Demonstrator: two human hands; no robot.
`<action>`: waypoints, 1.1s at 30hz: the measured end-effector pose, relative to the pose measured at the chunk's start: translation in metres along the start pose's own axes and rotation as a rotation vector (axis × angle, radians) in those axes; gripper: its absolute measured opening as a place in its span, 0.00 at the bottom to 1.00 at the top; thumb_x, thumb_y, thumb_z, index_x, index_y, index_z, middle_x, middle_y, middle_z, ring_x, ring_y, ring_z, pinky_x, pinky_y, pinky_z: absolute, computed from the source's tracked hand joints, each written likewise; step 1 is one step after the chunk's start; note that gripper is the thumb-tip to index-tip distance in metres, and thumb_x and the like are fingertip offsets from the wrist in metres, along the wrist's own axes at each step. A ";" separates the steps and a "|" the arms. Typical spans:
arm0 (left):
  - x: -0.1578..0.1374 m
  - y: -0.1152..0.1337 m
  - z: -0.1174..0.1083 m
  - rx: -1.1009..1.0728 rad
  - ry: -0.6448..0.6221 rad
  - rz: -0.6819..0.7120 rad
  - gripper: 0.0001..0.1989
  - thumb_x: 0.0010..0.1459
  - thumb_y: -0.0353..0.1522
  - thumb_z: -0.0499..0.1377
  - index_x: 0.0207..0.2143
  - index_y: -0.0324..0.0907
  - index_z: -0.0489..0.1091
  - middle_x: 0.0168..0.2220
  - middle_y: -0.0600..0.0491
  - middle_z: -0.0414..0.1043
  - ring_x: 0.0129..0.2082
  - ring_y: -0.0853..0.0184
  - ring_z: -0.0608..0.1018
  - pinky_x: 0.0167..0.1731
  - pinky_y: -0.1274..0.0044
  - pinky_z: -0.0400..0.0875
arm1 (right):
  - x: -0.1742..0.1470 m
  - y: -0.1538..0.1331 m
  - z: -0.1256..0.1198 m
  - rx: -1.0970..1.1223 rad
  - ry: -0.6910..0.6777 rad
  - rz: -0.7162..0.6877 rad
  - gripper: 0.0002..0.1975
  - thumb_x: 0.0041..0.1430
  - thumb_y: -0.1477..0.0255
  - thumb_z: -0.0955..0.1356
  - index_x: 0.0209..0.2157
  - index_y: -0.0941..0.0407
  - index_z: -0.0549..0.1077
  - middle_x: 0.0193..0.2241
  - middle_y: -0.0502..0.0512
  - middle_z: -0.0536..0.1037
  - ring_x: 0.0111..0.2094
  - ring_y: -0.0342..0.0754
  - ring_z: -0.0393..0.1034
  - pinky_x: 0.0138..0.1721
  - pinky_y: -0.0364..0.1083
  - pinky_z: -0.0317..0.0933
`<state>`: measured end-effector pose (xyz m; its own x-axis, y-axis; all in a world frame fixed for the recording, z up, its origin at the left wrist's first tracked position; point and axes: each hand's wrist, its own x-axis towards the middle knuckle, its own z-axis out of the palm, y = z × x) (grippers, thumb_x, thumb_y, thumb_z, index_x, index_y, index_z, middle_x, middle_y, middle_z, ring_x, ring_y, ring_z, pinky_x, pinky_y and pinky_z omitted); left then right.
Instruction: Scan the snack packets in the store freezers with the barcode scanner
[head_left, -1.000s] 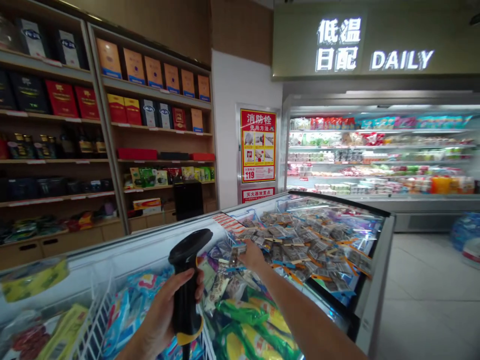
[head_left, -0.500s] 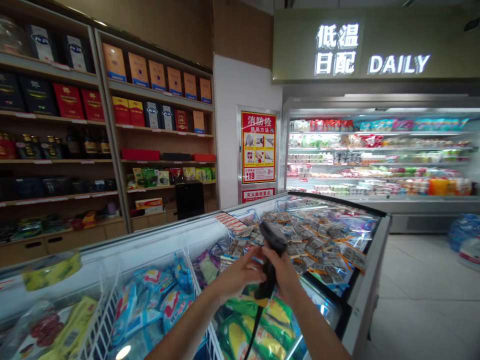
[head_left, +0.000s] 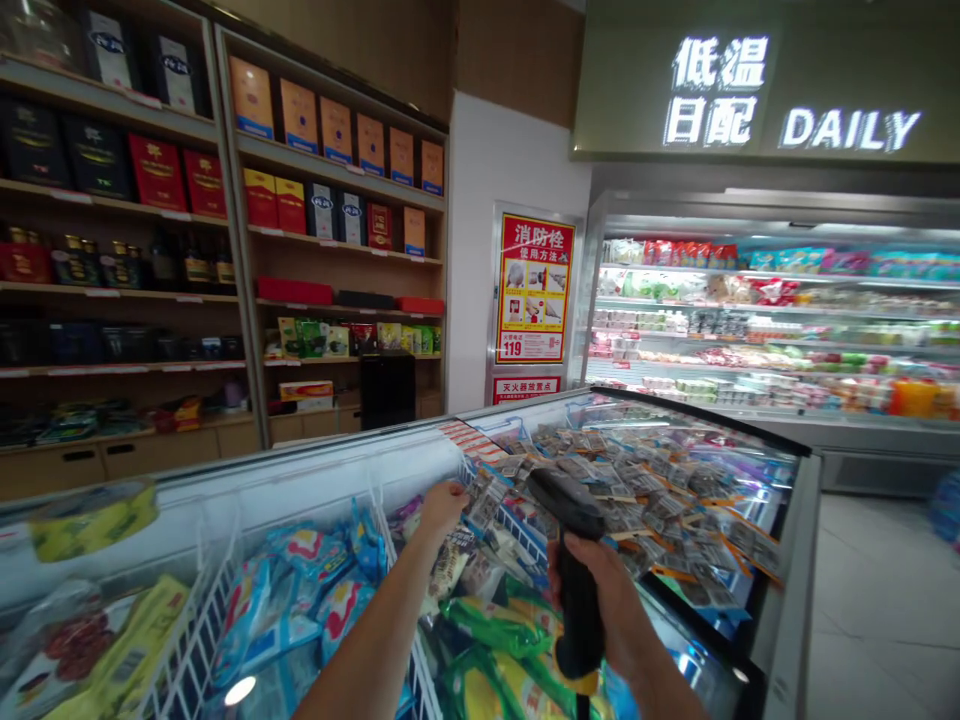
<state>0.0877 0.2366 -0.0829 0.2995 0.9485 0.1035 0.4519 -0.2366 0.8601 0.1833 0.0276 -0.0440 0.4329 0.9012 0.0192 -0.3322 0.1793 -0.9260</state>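
Note:
My right hand is wrapped round the grip of a black barcode scanner, held upright above the freezer with its head tilted to the far left. My left hand is closed, fingertips pinched at the left edge of a small grey packet. Many similar packets lie spread over the glass lid to the right. Below my hands, green and yellow bags fill a freezer section. Part of the left hand's grip is hidden.
Blue bags lie in the wire-divided section to the left. A roll of yellow tape rests at the freezer's left rim. Shelves of boxes stand behind, and a lit refrigerated display is at the back right.
My left hand has left the scanner and moved to the left, to a grey packet. The right hand has moved slightly right and down with the scanner. The view has shifted a little left.

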 end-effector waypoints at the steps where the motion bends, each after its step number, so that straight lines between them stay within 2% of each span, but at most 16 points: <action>1: 0.002 -0.002 -0.003 -0.104 0.032 -0.060 0.05 0.42 0.28 0.54 0.16 0.40 0.62 0.17 0.53 0.63 0.26 0.65 0.71 0.24 0.78 0.60 | -0.002 0.001 0.000 0.027 -0.029 0.026 0.16 0.42 0.61 0.66 0.24 0.61 0.69 0.11 0.51 0.69 0.11 0.42 0.61 0.12 0.40 0.55; 4: 0.003 -0.005 -0.007 -0.524 0.171 -0.235 0.01 0.45 0.28 0.52 0.23 0.39 0.61 0.21 0.54 0.64 0.25 0.69 0.70 0.23 0.79 0.62 | -0.007 0.005 0.001 0.100 -0.053 0.129 0.22 0.41 0.60 0.65 0.37 0.60 0.67 0.14 0.50 0.70 0.11 0.43 0.61 0.10 0.41 0.55; 5: 0.002 -0.005 -0.006 -0.673 0.206 -0.259 0.04 0.45 0.27 0.51 0.27 0.39 0.61 0.24 0.53 0.64 0.26 0.70 0.70 0.24 0.80 0.63 | -0.009 0.005 0.002 0.100 -0.045 0.167 0.23 0.42 0.60 0.65 0.39 0.60 0.66 0.14 0.49 0.70 0.11 0.43 0.61 0.10 0.41 0.55; 7: -0.001 -0.003 -0.002 -0.911 0.214 -0.242 0.12 0.44 0.24 0.51 0.34 0.40 0.60 0.28 0.53 0.65 0.27 0.72 0.70 0.26 0.80 0.64 | -0.011 0.007 0.005 0.078 -0.027 0.230 0.23 0.43 0.60 0.65 0.38 0.60 0.65 0.13 0.48 0.69 0.10 0.42 0.60 0.09 0.41 0.55; 9: -0.004 -0.001 0.001 -1.034 0.174 -0.192 0.17 0.42 0.22 0.50 0.38 0.41 0.59 0.31 0.53 0.66 0.27 0.73 0.70 0.26 0.81 0.65 | -0.012 0.006 0.007 0.076 -0.014 0.244 0.21 0.43 0.60 0.65 0.37 0.60 0.65 0.14 0.48 0.70 0.11 0.42 0.61 0.09 0.40 0.55; 15: -0.008 0.001 0.000 -1.131 0.223 -0.157 0.21 0.39 0.20 0.50 0.38 0.41 0.61 0.29 0.54 0.67 0.25 0.74 0.70 0.24 0.82 0.64 | -0.016 0.001 0.003 0.083 0.008 0.196 0.13 0.46 0.62 0.64 0.29 0.59 0.65 0.13 0.48 0.69 0.11 0.40 0.60 0.10 0.39 0.55; 23: -0.006 0.000 -0.001 -1.193 0.241 -0.129 0.23 0.35 0.20 0.53 0.38 0.41 0.63 0.24 0.57 0.68 0.20 0.75 0.69 0.21 0.82 0.62 | -0.020 -0.006 -0.001 0.079 -0.029 0.298 0.13 0.49 0.63 0.62 0.23 0.59 0.64 0.14 0.49 0.69 0.10 0.38 0.59 0.10 0.38 0.55; 29: -0.009 0.004 -0.002 -1.111 0.256 -0.149 0.29 0.37 0.19 0.50 0.45 0.43 0.60 0.26 0.57 0.67 0.21 0.76 0.69 0.23 0.82 0.64 | -0.020 -0.009 -0.001 0.039 -0.042 0.327 0.15 0.50 0.63 0.61 0.20 0.60 0.63 0.12 0.48 0.66 0.10 0.37 0.57 0.10 0.37 0.55; 33: -0.009 0.004 -0.002 -0.951 0.259 -0.082 0.29 0.38 0.20 0.49 0.46 0.43 0.60 0.27 0.56 0.68 0.22 0.75 0.69 0.22 0.82 0.64 | -0.018 -0.007 -0.004 -0.008 -0.021 0.265 0.12 0.49 0.63 0.63 0.24 0.59 0.64 0.13 0.49 0.69 0.10 0.38 0.58 0.10 0.38 0.55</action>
<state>0.0849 0.2277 -0.0798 0.0527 0.9980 0.0341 -0.4345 -0.0078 0.9006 0.1809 0.0084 -0.0393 0.3145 0.9242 -0.2168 -0.4253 -0.0670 -0.9026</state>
